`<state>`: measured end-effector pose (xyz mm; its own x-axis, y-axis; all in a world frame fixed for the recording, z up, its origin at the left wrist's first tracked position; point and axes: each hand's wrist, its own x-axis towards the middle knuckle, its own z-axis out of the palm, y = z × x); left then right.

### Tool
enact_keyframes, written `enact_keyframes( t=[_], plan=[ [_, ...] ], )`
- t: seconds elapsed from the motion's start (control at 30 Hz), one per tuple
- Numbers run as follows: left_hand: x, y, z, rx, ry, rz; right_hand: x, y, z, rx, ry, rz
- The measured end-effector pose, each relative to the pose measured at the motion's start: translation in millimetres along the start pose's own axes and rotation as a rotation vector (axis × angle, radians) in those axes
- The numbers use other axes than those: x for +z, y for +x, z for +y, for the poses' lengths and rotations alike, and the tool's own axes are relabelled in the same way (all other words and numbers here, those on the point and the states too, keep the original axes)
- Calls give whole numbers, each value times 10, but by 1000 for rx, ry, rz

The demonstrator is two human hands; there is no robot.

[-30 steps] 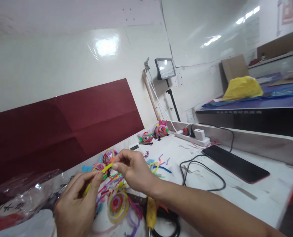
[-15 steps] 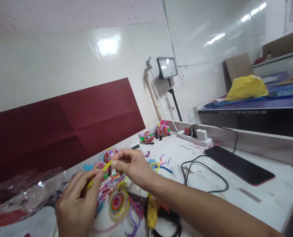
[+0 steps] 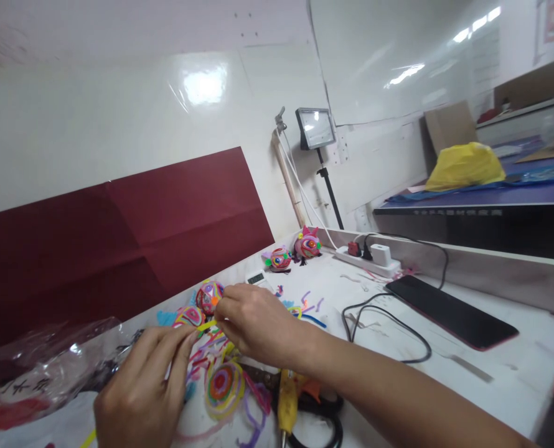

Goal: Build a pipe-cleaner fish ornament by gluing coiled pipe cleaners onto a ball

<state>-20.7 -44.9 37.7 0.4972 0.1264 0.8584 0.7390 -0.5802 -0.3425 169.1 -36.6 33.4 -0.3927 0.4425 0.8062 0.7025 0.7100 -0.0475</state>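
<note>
A yellow pipe cleaner (image 3: 207,325) stretches between my two hands over the pile on the table. My left hand (image 3: 141,382) pinches it between thumb and fingertips. My right hand (image 3: 258,323) is closed round its other end, with the fingertips partly hidden. Just below lies a round ornament coiled in coloured rings (image 3: 223,386), among scattered pipe cleaner pieces (image 3: 214,348). Behind my hands sit two more colourful round ornaments, one nearer the left (image 3: 189,316) and one by my right fingers (image 3: 208,297).
Under my right wrist lies a yellow-handled tool (image 3: 287,401) with a black cord. Two finished-looking animal ornaments (image 3: 307,242) stand at the back near a power strip (image 3: 369,261). To the right is a black phone (image 3: 452,311); clear plastic bags (image 3: 57,367) lie left.
My right hand has moved slightly down and turned over, its knuckles now facing up. My left hand has shifted a little down and left. Less of the yellow pipe cleaner shows between them.
</note>
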Motion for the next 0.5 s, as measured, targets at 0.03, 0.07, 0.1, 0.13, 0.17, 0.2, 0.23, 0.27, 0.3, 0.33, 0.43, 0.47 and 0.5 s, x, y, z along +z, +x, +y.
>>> enact_keyframes(
  t=[0.03, 0.07, 0.1, 0.13, 0.17, 0.2, 0.23, 0.27, 0.3, 0.33, 0.43, 0.47, 0.5],
  plan=[
    [0, -1, 1, -14, -12, -9, 11, 2, 2, -3, 6, 9],
    [0, -2, 4, -34, -28, -19, 20, 3, 3, 1, 22, 21],
    [1, -1, 7, -59, -49, -29, 28, 4, 3, 12, 51, 32],
    [2, 1, 11, -90, -71, -36, 35, 5, 2, 27, 94, 43],
    [3, 2, 15, -124, -91, -37, 42, 6, -1, 44, 150, 58],
    [4, 4, 17, -161, -110, -34, 49, 7, -4, 63, 218, 75],
    [6, 4, 18, -201, -125, -27, 58, 9, -10, 82, 295, 96],
    [8, 4, 16, -245, -140, -20, 70, 10, -16, 100, 374, 122],
    [13, 2, 12, -295, -154, -15, 84, 12, -25, 121, 449, 151],
    [20, -1, 6, -350, -170, -14, 101, 15, -35, 145, 519, 179],
    [60, -21, -21, -526, -235, -14, 159, 21, -79, 250, 717, 225],
    [79, -30, -30, -584, -263, -15, 180, 24, -96, 291, 779, 234],
    [99, -40, -36, -635, -295, -15, 200, 26, -114, 332, 840, 244]
  ],
)
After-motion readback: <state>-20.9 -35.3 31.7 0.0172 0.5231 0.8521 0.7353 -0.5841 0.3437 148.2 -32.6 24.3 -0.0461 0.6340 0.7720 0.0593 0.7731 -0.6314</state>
